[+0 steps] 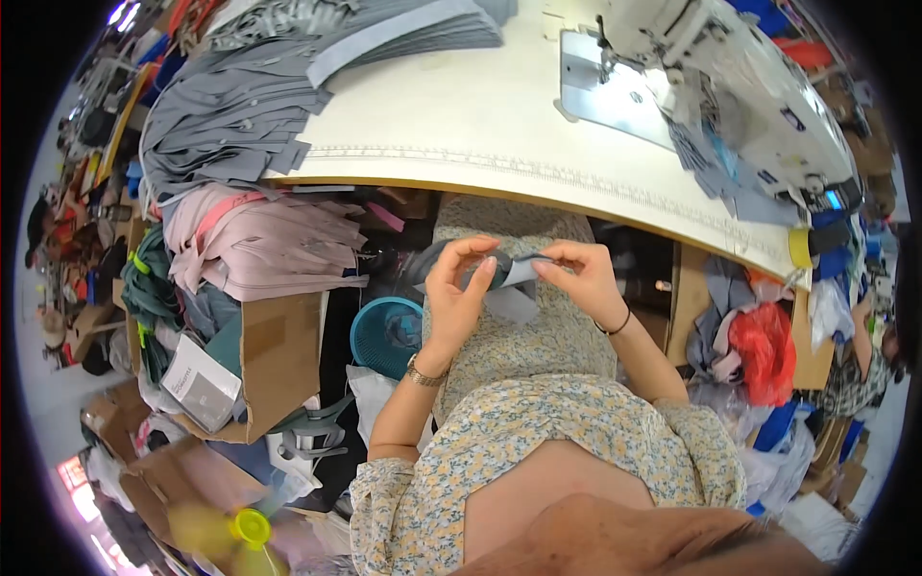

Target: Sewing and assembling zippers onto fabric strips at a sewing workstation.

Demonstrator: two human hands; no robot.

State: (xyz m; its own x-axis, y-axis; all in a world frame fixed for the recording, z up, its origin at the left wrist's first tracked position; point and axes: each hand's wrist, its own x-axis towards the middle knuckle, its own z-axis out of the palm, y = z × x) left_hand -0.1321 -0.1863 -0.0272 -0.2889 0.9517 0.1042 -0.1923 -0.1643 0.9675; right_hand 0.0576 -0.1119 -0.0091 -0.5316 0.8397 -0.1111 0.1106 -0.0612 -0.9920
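Over my lap, both hands pinch a small piece of grey fabric with a paler underside. My left hand is closed on its left part, thumb and index finger together, and a darker part of the cloth shows around those fingers. At the right end, the fingertips of my right hand grip the edge. The lower part of the fabric hangs over my patterned skirt. How the piece is folded under the fingers cannot be made out.
A white sewing table lies ahead, its sewing machine at the right. Grey fabric pieces are heaped at its left. Below are pink fabric pieces, a cardboard box, a blue basket and a yellow fan.
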